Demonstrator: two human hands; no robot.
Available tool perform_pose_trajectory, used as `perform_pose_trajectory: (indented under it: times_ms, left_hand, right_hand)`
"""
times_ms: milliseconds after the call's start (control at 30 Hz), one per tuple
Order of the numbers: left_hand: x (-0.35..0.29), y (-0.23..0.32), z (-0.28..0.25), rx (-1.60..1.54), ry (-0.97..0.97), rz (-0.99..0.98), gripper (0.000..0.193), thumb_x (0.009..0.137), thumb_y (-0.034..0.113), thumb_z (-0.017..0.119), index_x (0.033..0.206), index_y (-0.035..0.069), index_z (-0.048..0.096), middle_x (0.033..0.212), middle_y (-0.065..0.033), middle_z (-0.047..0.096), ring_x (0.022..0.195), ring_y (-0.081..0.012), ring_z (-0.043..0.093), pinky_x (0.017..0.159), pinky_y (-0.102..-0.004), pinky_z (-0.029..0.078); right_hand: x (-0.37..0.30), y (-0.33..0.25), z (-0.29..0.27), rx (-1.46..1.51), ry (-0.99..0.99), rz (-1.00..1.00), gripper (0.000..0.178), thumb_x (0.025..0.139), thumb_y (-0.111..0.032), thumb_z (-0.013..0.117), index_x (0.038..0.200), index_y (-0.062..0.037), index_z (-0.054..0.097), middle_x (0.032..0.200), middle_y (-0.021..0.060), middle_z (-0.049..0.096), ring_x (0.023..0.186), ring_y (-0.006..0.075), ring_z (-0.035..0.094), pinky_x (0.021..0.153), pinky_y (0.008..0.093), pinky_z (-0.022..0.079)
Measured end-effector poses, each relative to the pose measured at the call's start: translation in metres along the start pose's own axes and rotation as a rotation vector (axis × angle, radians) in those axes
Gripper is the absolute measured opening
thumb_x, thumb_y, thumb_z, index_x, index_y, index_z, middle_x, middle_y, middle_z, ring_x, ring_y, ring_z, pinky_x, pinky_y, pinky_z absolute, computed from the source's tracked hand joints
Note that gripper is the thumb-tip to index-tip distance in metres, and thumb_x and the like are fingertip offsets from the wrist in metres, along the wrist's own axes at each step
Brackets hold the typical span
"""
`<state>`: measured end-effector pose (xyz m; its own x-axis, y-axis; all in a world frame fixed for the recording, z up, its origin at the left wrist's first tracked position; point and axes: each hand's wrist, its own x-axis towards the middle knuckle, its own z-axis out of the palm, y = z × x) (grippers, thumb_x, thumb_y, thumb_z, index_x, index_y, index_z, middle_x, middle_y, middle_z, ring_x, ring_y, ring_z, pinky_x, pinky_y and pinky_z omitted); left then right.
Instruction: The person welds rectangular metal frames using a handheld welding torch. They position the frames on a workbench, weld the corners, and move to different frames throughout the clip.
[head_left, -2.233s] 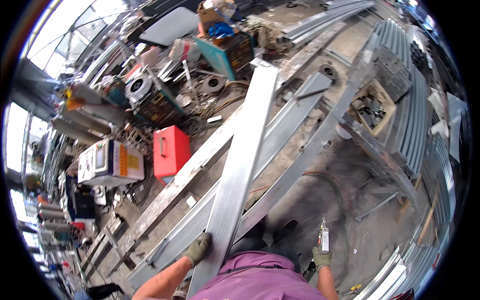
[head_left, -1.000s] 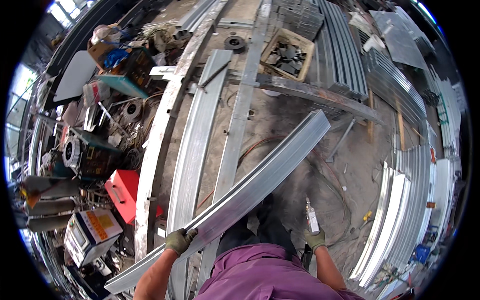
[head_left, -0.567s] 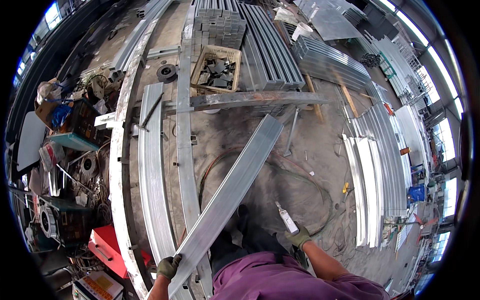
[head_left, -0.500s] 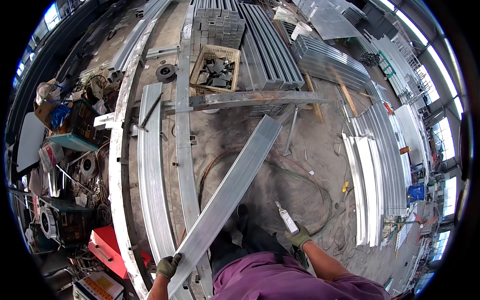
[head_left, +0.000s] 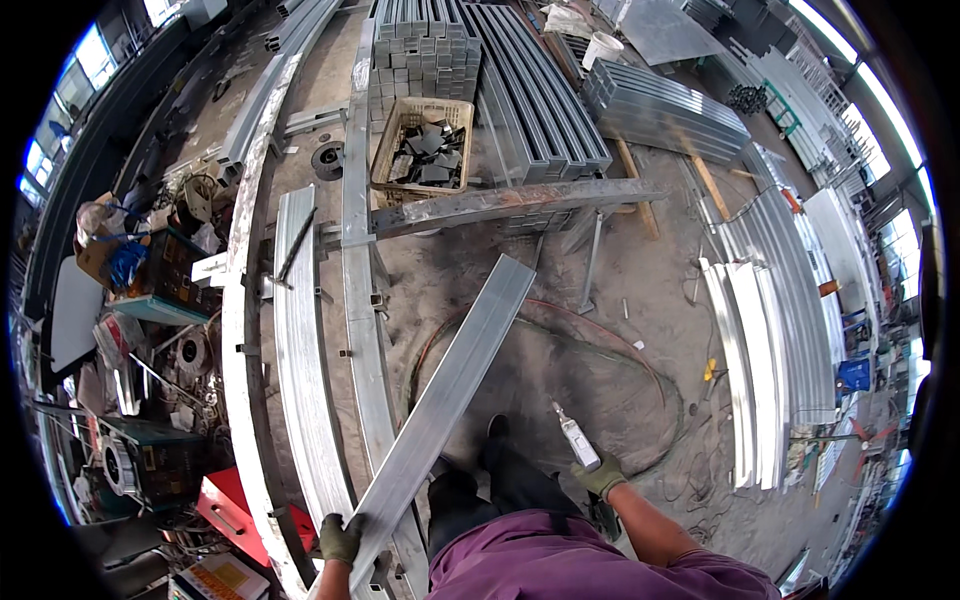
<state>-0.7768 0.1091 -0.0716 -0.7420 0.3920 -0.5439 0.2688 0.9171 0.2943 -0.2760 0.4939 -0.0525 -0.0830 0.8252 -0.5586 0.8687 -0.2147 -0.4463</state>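
Grey metal beam point(head_left: 445, 395) slants upward to the right, passing over a narrow steel rail point(head_left: 358, 270); the gloved left hand point(head_left: 341, 538) holds its edge near the lower end; the gloved right hand point(head_left: 598, 476) is closed round a white handheld tool point(head_left: 577, 442), nozzle toward the upper left; beyond, a rusty crossbar point(head_left: 520, 203) lies near a cream crate point(head_left: 468, 140) holding dark scraps point(head_left: 430, 145).

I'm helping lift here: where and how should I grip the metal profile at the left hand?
The metal profile is probably best taken by its far end, coming from the right and gripping both long edges: it is long and narrow, that end juts past the grey beam, and the left hand holds the near part.
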Motion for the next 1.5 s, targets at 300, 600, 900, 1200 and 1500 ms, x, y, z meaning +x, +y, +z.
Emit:
perform_pose_trajectory:
  times_ms: [300,600,900,1200,1500]
  left_hand:
    - [0.005,0.291,0.042,0.518,0.009,0.261,0.121,0.09,0.059,0.078,0.173,-0.008,0.02,0.179,-0.0313,0.028,0.168,-0.0448,0.027,0.132,-0.058,0.031]
    - [0.047,0.304,0.064,0.674,0.04,0.133,0.098,0.1,0.038,0.064,0.171,-0.014,0.02,0.178,-0.0383,0.026,0.166,-0.051,0.028,0.13,-0.0641,0.029]
    - [0.092,0.312,-0.008,0.5,-0.242,0.043,0.079,0.09,0.016,0.072,0.157,-0.011,0.04,0.156,-0.0349,0.056,0.148,-0.0443,0.057,0.121,-0.0444,0.05]
    - [0.151,0.281,-0.032,0.373,-0.308,0.061,0.036,0.09,0.011,0.066,0.122,0.005,0.08,0.122,-0.0273,0.079,0.119,-0.0434,0.076,0.103,-0.0478,0.06]
    - [0.14,0.313,-0.028,0.366,-0.145,0.185,0.063,0.094,0.024,0.075,0.151,0.005,0.057,0.149,-0.0284,0.064,0.131,-0.0488,0.067,0.108,-0.0538,0.056]
  right_hand:
    - [0.035,-0.051,-0.029,0.043,-0.054,0.003,0.054,0.083,-0.038,0.086,0.132,-0.015,0.078,0.114,0.0172,0.083,0.105,0.0351,0.081,0.096,0.0463,0.063]
    - [0.065,0.0,-0.046,0.175,-0.015,-0.023,0.052,0.08,-0.035,0.091,0.12,-0.0022,0.079,0.11,0.019,0.083,0.099,0.0313,0.082,0.091,0.0441,0.064]
    - [0.091,-0.007,-0.074,0.397,0.039,-0.171,0.048,0.082,-0.028,0.092,0.119,-0.0013,0.079,0.104,0.009,0.083,0.094,0.0215,0.081,0.086,0.0395,0.064]
    - [0.091,-0.061,-0.108,0.383,0.104,-0.281,0.031,0.091,-0.014,0.084,0.12,-0.0072,0.077,0.101,0.0014,0.08,0.091,0.0165,0.078,0.083,0.0348,0.062]
    - [0.112,-0.169,-0.127,0.184,0.136,-0.439,0.034,0.092,-0.021,0.086,0.12,-0.0047,0.076,0.1,0.0122,0.079,0.088,0.0285,0.08,0.08,0.0412,0.063]
